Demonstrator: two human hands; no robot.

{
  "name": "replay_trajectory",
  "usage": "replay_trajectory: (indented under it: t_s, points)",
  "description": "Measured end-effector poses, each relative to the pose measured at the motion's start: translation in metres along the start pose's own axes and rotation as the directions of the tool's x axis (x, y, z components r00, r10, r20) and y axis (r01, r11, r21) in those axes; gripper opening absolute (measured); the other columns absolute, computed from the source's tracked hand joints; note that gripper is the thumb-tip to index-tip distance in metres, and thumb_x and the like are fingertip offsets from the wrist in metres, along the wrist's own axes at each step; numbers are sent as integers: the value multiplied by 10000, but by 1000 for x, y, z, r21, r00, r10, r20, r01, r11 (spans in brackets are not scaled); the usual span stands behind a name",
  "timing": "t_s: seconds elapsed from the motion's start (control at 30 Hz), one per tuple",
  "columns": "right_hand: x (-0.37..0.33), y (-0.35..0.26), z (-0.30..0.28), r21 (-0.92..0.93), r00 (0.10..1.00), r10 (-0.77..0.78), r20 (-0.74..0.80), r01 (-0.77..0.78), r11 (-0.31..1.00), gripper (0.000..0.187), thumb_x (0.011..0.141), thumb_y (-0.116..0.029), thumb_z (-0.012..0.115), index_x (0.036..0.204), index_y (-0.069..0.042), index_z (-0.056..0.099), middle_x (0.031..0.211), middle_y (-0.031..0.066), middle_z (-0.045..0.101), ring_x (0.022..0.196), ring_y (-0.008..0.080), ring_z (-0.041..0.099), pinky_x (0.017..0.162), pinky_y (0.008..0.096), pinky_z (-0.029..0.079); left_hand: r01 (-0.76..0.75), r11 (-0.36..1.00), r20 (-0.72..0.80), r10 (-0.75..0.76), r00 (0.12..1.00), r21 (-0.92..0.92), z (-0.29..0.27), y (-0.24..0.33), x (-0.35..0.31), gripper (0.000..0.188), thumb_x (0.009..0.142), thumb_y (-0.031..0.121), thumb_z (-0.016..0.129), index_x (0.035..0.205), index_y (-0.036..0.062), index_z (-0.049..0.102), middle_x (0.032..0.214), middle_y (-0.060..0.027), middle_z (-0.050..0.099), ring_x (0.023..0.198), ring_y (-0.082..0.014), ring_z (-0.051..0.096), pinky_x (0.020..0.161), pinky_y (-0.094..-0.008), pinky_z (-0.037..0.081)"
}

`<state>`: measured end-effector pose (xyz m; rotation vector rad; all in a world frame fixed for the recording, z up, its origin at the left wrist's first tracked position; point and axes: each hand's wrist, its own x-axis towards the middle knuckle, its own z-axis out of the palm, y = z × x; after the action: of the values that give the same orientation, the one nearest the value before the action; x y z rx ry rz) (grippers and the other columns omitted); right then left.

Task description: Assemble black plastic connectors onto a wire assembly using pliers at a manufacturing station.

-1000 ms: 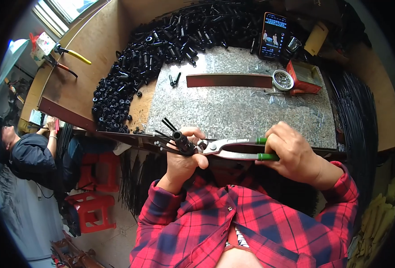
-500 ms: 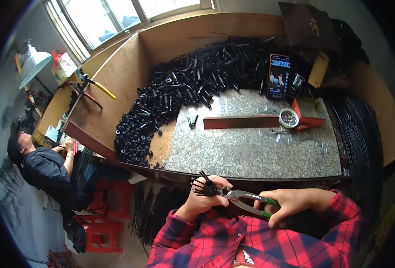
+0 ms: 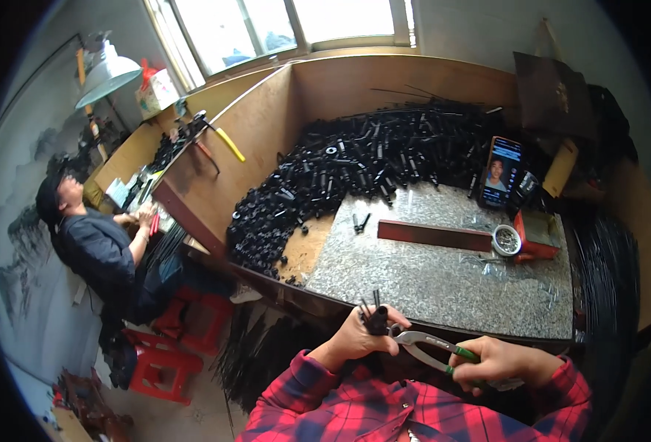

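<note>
My left hand [image 3: 350,343] is closed around a black tubular piece [image 3: 376,321] with thin black rods standing up out of the grip. My right hand [image 3: 496,361] grips a pair of end-cutting pincers [image 3: 423,340] by its green handles. The pincers' head is beside the black piece, close to my left fingertips; whether the jaws bite on it I cannot tell. Both hands are in front of my chest, just short of the bench edge. Some of the piece is hidden by my left fingers.
A speckled stone slab [image 3: 443,287] bears a dark red bar [image 3: 432,236], a white cup of small metal bits [image 3: 506,240] and a red tray [image 3: 537,239]. Black parts [image 3: 384,140] heap behind, near a phone [image 3: 499,173]. Left, a co-worker [image 3: 93,236] sits near red stools [image 3: 160,365].
The whole scene has shifted right and down in view. Both hands still hold the piece and the pincers; the rods look less fanned out. The phone's picture differs.
</note>
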<state>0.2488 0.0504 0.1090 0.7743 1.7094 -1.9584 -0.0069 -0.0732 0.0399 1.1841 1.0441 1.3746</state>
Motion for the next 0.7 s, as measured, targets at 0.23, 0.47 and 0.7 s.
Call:
replay_trajectory:
  t_s: [0.23,0.47,0.7]
  points:
    - [12,15,6,-979,397,-907,-141,80,187,522,731,-171,735,1124,14,447,996,212,563,828,370,558,709,420,462,-83,995,-94,78,993,-57,-5,-12,11,427,604,92,864,970,22,658,960,-24,609,874,-120,542,798,-286,423]
    - [12,34,-17,300,998,-16,65,-4,954,186,822,-144,690,899,0,601,730,111,648,622,204,649,577,320,493,127,981,68,-118,991,-146,2,-7,-4,455,560,49,876,967,39,673,933,-4,627,889,-111,563,798,-277,433]
    - [35,31,-4,-952,635,-757,-150,115,285,575,670,-113,708,1168,-38,431,993,189,553,828,382,587,655,415,490,-25,994,-118,38,992,111,2,-2,3,373,639,57,849,959,34,657,884,2,630,850,-83,568,775,-251,469]
